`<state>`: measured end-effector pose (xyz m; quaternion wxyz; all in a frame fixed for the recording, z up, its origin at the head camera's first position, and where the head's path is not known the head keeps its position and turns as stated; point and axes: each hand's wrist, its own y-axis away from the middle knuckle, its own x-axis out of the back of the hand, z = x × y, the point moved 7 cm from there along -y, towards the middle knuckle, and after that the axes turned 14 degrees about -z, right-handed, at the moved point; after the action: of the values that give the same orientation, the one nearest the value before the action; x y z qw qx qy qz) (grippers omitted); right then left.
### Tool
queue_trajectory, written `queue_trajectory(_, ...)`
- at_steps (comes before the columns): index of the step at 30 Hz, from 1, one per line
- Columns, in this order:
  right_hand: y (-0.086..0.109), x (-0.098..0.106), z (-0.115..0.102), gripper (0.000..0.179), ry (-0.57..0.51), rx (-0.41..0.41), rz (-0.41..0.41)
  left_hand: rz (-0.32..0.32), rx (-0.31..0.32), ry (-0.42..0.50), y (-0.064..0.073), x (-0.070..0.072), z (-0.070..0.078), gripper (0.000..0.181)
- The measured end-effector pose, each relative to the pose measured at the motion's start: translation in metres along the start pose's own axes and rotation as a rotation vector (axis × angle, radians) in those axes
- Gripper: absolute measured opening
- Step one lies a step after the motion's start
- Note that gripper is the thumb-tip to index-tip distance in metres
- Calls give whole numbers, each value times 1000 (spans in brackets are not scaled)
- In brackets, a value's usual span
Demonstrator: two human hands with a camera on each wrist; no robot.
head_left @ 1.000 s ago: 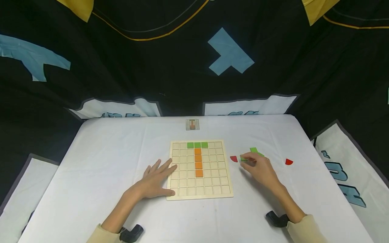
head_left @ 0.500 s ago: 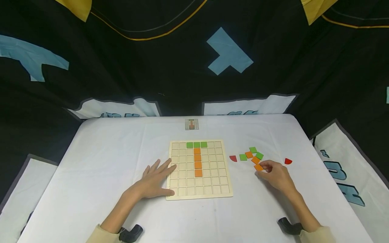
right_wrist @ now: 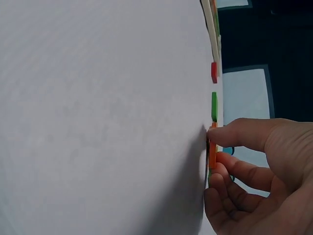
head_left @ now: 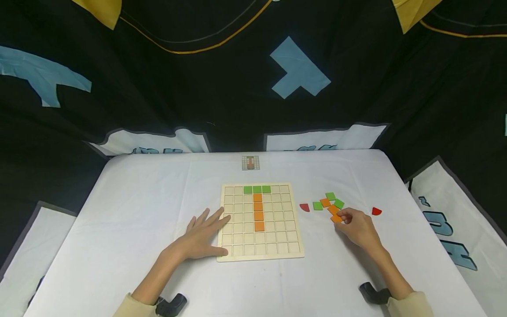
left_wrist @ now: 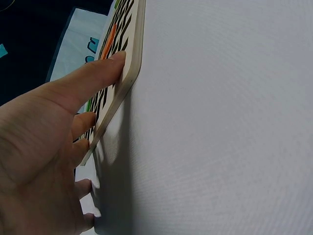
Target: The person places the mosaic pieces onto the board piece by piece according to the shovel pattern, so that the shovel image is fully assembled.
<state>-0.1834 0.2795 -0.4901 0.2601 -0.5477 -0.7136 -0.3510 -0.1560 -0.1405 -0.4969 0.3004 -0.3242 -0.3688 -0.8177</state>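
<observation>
My left hand (head_left: 202,237) lies with spread fingers over the left edge of a square wooden grid board (head_left: 281,251). In the left wrist view its thumb (left_wrist: 100,78) presses on the board near the corner. On the board, three green squares (head_left: 257,189) form a row at the far side, and several orange squares (head_left: 259,215) run down from them in a column. To the right, my right hand (head_left: 359,229) pinches an orange square tile (right_wrist: 212,147) between thumb and fingers, at the near end of a loose group of tiles. The curled fingers partly hide that tile.
Loose green tiles (head_left: 317,206) and orange tiles (head_left: 325,202) lie right of the board. A red quarter-round piece (head_left: 304,207) is beside the board, another red piece (head_left: 376,211) farther right. A small pattern card (head_left: 251,163) lies behind the board on the white cloth (head_left: 138,198).
My right hand has moved right and toward me, from a green tile to the nearest orange tile, uncovering the loose group. It has barely shifted since half a second ago. My left hand stays put.
</observation>
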Motion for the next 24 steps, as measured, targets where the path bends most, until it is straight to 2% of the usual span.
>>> queue_trajectory(5, 0, -2, -13, 25, -18, 23, 5, -2, 0, 5, 0, -1, -1, 90)
queue_trajectory(11, -4, -12, -37, 26, -10, 98, -3, -6, 1, 7, -1, -1, -1, 90)
queue_trajectory(20, -15, -39, -79, 25, -72, 233, -98, -6, 6, 3, -1, -1, -1, 90)
queue_trajectory(24, -19, -54, -99, 25, -61, 303, -133, -1, 5, 4, -1, -2, -1, 90)
